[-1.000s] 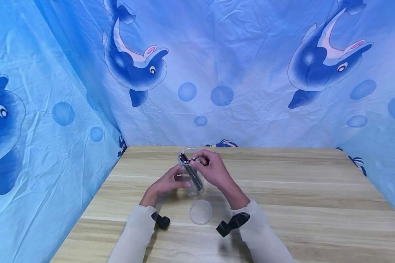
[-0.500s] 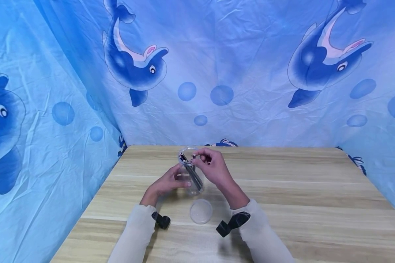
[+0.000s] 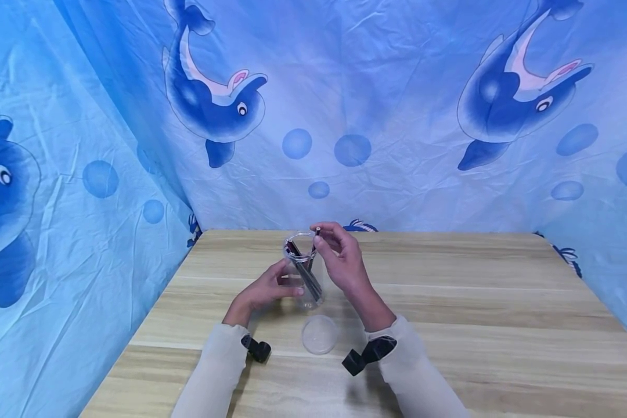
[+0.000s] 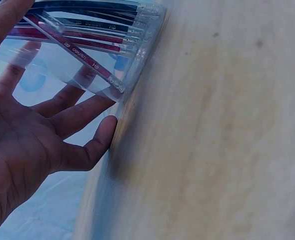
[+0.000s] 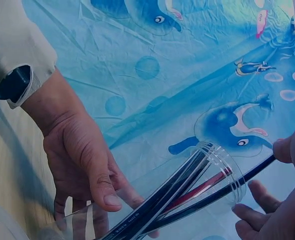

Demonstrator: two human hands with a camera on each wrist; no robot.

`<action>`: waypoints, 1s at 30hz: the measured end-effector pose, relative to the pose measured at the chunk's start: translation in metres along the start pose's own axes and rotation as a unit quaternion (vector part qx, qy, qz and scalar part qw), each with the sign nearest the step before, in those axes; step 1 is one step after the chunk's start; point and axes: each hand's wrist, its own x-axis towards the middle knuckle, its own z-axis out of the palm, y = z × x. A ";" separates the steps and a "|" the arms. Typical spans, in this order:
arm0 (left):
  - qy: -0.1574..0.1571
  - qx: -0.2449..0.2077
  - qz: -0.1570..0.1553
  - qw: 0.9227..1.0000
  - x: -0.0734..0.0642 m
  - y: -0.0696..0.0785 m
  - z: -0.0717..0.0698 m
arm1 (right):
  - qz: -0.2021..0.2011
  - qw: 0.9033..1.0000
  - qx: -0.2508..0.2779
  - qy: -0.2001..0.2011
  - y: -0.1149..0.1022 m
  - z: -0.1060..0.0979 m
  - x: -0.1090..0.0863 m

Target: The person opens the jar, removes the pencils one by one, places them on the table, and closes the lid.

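A clear plastic jar (image 3: 308, 301) stands on the table with several dark and red pencils (image 3: 307, 280) leaning inside. My left hand (image 3: 263, 292) holds it from the left side, thumb in front and fingers behind. In the left wrist view, a red pencil (image 4: 82, 56) marked HB lies crosswise behind the clear wall. My right hand (image 3: 345, 261) is at the right of the jar's rim. Its thumb and forefinger pinch the top of a dark pencil (image 5: 260, 167), whose lower part is still inside the jar.
On the wooden table (image 3: 475, 302), just in front of the jar, lies a clear round lid (image 3: 319, 335). A blue dolphin-print cloth (image 3: 397, 191) hangs behind the table and along its sides.
My right hand has risen a little and drawn the dark pencil partway up out of the jar. My left hand and the lid have stayed in place.
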 end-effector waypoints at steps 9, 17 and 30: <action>0.005 0.003 -0.006 1.000 -0.001 0.001 0.001 | -0.026 0.997 0.064 0.038 -0.003 0.003 -0.001; 0.009 0.004 -0.013 1.000 -0.002 0.000 0.001 | -0.042 0.995 0.081 0.043 -0.002 0.004 -0.001; 0.008 -0.003 -0.015 1.000 -0.001 0.001 0.001 | -0.082 0.990 0.073 0.085 0.002 0.003 -0.001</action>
